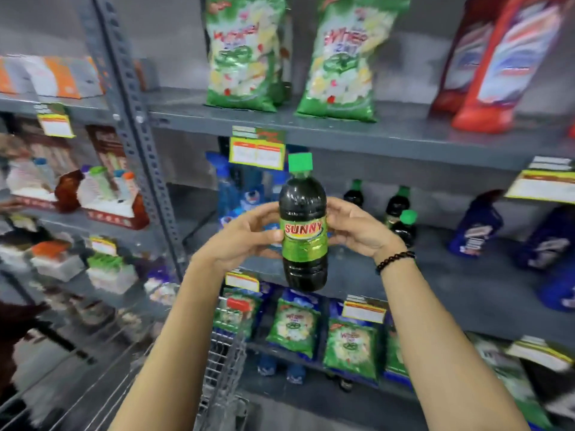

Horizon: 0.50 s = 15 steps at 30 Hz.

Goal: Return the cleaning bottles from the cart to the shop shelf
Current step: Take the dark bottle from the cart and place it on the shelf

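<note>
I have the Sunny bottle (303,231) upright at the centre of the frame, my left hand (245,234) and right hand (357,228) wrapped around its label from either side. It hangs in the air in front of the middle shelf (435,272), not yet set down. Three matching green-capped bottles (401,213) stand at the back, just right of centre. I judge this the carrying step: next I must reach forward and stand it beside them. The cart (224,362) sits at lower centre.
</note>
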{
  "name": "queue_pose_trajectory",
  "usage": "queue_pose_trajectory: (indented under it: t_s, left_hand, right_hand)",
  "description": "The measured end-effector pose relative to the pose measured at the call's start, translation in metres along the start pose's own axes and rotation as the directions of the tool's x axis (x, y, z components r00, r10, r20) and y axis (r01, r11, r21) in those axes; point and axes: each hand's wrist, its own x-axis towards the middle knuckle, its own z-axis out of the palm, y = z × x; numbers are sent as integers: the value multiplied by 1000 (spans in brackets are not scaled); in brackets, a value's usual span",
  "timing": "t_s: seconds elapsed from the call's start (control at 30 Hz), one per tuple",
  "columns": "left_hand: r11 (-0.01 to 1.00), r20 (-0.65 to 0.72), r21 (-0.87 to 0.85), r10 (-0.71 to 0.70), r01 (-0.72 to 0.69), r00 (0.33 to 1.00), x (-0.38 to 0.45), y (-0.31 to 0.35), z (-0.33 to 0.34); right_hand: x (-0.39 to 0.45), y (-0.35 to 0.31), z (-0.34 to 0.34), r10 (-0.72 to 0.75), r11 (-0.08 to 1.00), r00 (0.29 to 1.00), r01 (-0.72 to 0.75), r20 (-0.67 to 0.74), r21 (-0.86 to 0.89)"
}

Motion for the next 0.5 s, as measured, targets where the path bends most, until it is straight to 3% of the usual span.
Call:
queue_pose_trajectory:
  t_s: [0.23, 0.5]
  left_hand:
    - [979, 90, 48, -204, 201, 975, 99, -100, 75]
    - [952, -83, -172, -269, 252, 960, 156, -167, 87]
  right_hand:
    - [-72, 52, -112, 161, 986, 945, -167, -286, 2]
    - [-41, 110, -166, 181, 976, 898, -213, -400, -36]
